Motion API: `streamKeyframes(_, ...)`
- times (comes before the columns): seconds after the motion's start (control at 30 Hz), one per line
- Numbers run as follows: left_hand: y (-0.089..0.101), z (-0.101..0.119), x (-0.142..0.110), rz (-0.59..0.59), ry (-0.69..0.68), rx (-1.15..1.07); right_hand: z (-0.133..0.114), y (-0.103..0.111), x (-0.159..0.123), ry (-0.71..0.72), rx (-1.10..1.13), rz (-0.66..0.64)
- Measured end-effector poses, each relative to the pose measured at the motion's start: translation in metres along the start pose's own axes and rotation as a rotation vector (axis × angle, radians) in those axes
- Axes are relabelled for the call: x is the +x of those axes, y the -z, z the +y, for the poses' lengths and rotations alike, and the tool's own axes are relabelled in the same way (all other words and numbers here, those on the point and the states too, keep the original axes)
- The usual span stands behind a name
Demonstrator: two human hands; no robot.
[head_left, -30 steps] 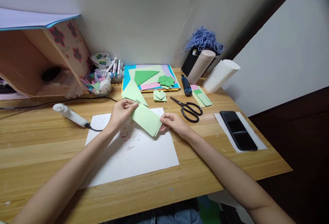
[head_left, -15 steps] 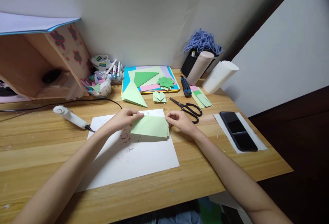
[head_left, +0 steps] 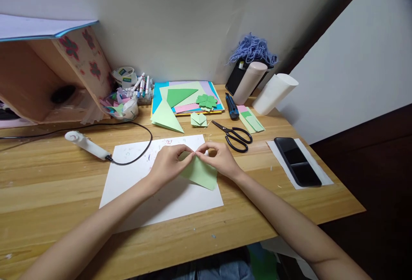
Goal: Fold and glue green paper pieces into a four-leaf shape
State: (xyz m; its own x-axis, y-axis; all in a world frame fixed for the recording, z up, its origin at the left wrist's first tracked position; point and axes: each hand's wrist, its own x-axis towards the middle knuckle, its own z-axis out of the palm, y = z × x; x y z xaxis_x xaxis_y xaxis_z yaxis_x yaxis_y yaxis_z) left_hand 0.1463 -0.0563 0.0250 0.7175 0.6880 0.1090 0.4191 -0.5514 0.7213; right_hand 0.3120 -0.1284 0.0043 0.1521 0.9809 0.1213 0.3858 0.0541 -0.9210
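Note:
A folded piece of light green paper (head_left: 204, 174) is held above a marked white sheet (head_left: 141, 211) on the wooden table. My left hand (head_left: 169, 162) pinches its upper edge between thumb and forefinger. Right beside it, my right hand (head_left: 220, 160) pinches the same edge, and the fingertips of both hands meet at its middle. Part of the paper lies hidden behind my left hand. Beyond my hands are a folded green heart (head_left: 198, 120), a folded light green triangle (head_left: 167, 118) and black-handled scissors (head_left: 233, 136).
Behind lie stacked coloured papers (head_left: 156, 100) with a green paper clover (head_left: 207, 102). A box cutter (head_left: 232, 106) and paper strips (head_left: 252, 120) are near two white rolls. A phone (head_left: 298, 162) lies right; a corded white glue gun (head_left: 86, 145) lies left.
The green paper has turned from slanted to level, then tilted again lower down. Both hands have slid from its ends to its middle and now touch at the fingertips.

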Motion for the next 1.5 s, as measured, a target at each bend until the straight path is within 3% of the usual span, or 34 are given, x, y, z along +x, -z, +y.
streamKeyframes(0.17,-0.003,0.001,-0.002,0.056,-0.045,0.016,0.004,0.001,0.003,-0.112,0.116,-0.079)
streamKeyframes(0.33,-0.001,-0.001,0.0,0.126,-0.02,-0.007,0.01,0.003,0.006,-0.109,0.153,-0.066)
streamKeyframes(0.57,0.012,-0.013,0.012,0.243,0.153,-0.118,0.018,0.026,0.014,-0.221,0.15,-0.001)
streamKeyframes(0.67,0.017,-0.018,0.017,0.296,0.229,-0.159,0.023,0.037,0.019,-0.238,0.108,0.103)
streamKeyframes(0.73,0.018,-0.02,0.018,0.339,0.292,-0.187,0.026,0.039,0.022,-0.254,0.133,0.17)
streamKeyframes(0.8,0.015,-0.021,0.018,0.355,0.344,-0.234,0.027,0.035,0.022,-0.276,0.232,0.154)
streamKeyframes(0.97,0.007,-0.025,0.018,0.267,0.405,-0.343,0.023,0.017,0.016,-0.317,0.397,-0.105)
streamKeyframes(1.13,0.013,-0.026,0.021,0.105,0.397,-0.395,0.023,0.018,0.014,-0.287,0.381,0.034)
streamKeyframes(1.37,0.025,-0.036,0.022,-0.016,0.211,-0.307,0.019,0.031,0.016,-0.312,0.308,0.097)
streamKeyframes(1.5,0.039,-0.041,0.025,0.052,0.157,-0.146,0.02,0.04,0.018,-0.349,0.305,0.197)
